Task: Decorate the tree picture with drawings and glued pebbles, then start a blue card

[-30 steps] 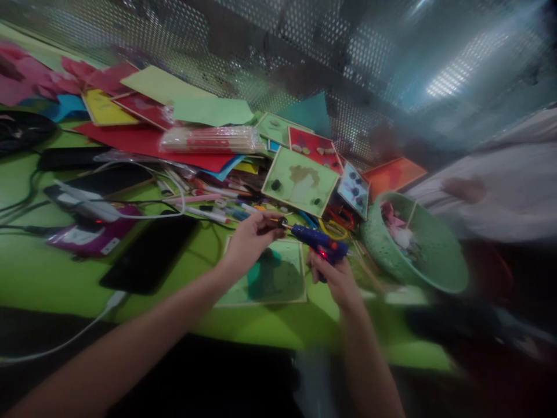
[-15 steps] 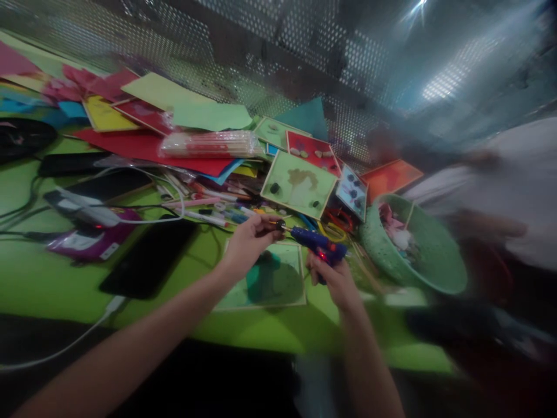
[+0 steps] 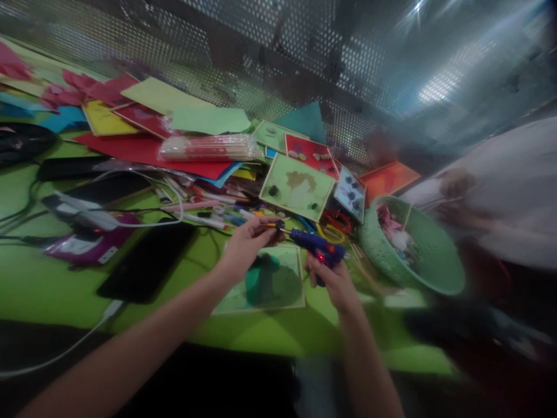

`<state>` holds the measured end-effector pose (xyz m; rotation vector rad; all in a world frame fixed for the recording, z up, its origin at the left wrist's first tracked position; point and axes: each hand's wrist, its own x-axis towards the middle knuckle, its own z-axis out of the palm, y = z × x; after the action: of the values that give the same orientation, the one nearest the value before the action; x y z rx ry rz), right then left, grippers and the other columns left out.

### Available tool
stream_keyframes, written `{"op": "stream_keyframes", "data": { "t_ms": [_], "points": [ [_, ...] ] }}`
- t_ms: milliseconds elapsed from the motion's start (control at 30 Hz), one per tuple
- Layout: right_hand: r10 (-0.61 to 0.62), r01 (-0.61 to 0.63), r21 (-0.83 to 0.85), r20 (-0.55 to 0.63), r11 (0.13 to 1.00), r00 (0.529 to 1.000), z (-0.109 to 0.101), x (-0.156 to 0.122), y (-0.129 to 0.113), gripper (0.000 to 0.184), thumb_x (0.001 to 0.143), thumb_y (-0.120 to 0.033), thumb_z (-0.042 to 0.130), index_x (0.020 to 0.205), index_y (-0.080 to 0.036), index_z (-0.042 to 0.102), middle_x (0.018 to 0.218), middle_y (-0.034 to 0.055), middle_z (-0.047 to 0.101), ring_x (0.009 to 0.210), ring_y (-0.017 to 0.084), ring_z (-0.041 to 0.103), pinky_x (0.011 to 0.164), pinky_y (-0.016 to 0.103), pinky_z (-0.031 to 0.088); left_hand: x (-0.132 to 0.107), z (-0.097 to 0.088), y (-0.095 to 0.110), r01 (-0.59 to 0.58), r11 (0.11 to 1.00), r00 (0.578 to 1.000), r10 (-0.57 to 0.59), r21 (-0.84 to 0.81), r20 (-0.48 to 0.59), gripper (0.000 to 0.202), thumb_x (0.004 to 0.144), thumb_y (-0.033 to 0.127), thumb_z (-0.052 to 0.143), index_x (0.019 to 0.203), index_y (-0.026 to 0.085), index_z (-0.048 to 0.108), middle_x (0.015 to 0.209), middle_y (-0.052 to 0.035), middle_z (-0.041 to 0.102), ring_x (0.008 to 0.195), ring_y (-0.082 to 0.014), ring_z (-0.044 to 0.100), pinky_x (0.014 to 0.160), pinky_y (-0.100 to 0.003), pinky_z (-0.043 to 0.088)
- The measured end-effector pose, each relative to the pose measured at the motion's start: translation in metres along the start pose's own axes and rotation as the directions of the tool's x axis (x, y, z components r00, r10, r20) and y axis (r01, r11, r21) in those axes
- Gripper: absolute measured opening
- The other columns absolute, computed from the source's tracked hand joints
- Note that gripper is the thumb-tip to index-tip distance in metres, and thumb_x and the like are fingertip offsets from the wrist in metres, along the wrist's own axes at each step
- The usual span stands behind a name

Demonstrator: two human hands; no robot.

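My right hand (image 3: 333, 278) is closed round the grip of a blue glue gun (image 3: 315, 244), whose red light glows. The gun's nozzle points left, at or very near a small dark round piece (image 3: 280, 226). Pinched in the fingertips of my left hand (image 3: 246, 244) is that piece; blur hides its exact kind. Below both hands lies a pale green framed card (image 3: 290, 296) with a darker green shape on it, partly covered by my left hand and wrist.
Behind are framed cards (image 3: 298, 186), pens (image 3: 209, 220), coloured paper and a wrapped bundle of sticks (image 3: 209, 147). A black phone (image 3: 145, 264) and a purple box (image 3: 93, 244) with cables lie left. A green basin (image 3: 435, 249) stands right, beside another person (image 3: 500, 186).
My hands, the glue gun and the small dark piece hold almost the same position. The view has shifted slightly. At right, the other person's hand has moved.
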<state>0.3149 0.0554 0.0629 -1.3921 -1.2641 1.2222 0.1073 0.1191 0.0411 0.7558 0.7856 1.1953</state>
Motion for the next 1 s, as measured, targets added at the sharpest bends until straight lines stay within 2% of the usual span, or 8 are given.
{"op": "stream_keyframes", "data": {
  "t_ms": [333, 433, 833, 1000],
  "points": [
    [-0.014, 0.014, 0.043, 0.001, 0.999, 1.000, 0.0006, 0.0004, 0.0007, 0.046, 0.072, -0.061, 0.080, 0.073, -0.018, 0.066, 0.062, -0.0004, 0.062, 0.046, 0.010, 0.050, 0.048, 0.026, 0.041, 0.0013, -0.0033, -0.0017, 0.065, 0.996, 0.998, -0.065, -0.057, 0.003, 0.042, 0.070, 0.030, 0.090, 0.107, 0.018, 0.074, 0.091, -0.0027, 0.079, 0.077, -0.0130, 0.075, 0.081, -0.026, 0.059],
    [-0.010, 0.010, 0.035, 0.005, 0.999, 1.000, 0.0006, 0.0004, -0.0007, 0.045, 0.073, -0.060, 0.080, 0.074, -0.018, 0.067, 0.059, -0.0009, 0.061, 0.046, 0.011, 0.050, 0.049, 0.026, 0.041, 0.0022, -0.0033, -0.0017, 0.078, 0.995, 0.997, -0.078, -0.060, 0.008, 0.044, 0.071, 0.029, 0.089, 0.112, 0.020, 0.075, 0.092, -0.0020, 0.079, 0.078, -0.0123, 0.075, 0.080, -0.024, 0.058],
    [0.009, -0.008, 0.041, -0.018, 0.999, 1.000, -0.0001, -0.0002, 0.0025, 0.044, 0.072, -0.059, 0.080, 0.076, -0.017, 0.068, 0.067, 0.0024, 0.068, 0.045, 0.010, 0.051, 0.047, 0.026, 0.041, 0.0018, -0.0030, -0.0018, 0.101, 0.990, 0.994, -0.103, -0.096, -0.018, 0.033, 0.073, 0.023, 0.087, 0.104, 0.018, 0.077, 0.094, -0.0030, 0.079, 0.081, -0.0130, 0.075, 0.086, -0.026, 0.060],
    [-0.006, 0.006, 0.030, -0.007, 1.000, 1.000, 0.0006, -0.0009, -0.0002, 0.044, 0.073, -0.059, 0.080, 0.074, -0.017, 0.067, 0.058, -0.0007, 0.062, 0.045, 0.011, 0.051, 0.048, 0.026, 0.041, 0.0022, -0.0036, -0.0018, 0.087, 0.991, 0.996, -0.088, -0.102, -0.008, 0.033, 0.073, 0.021, 0.087, 0.103, 0.019, 0.075, 0.092, -0.0024, 0.078, 0.079, -0.0132, 0.075, 0.086, -0.029, 0.061]
  ]
}}
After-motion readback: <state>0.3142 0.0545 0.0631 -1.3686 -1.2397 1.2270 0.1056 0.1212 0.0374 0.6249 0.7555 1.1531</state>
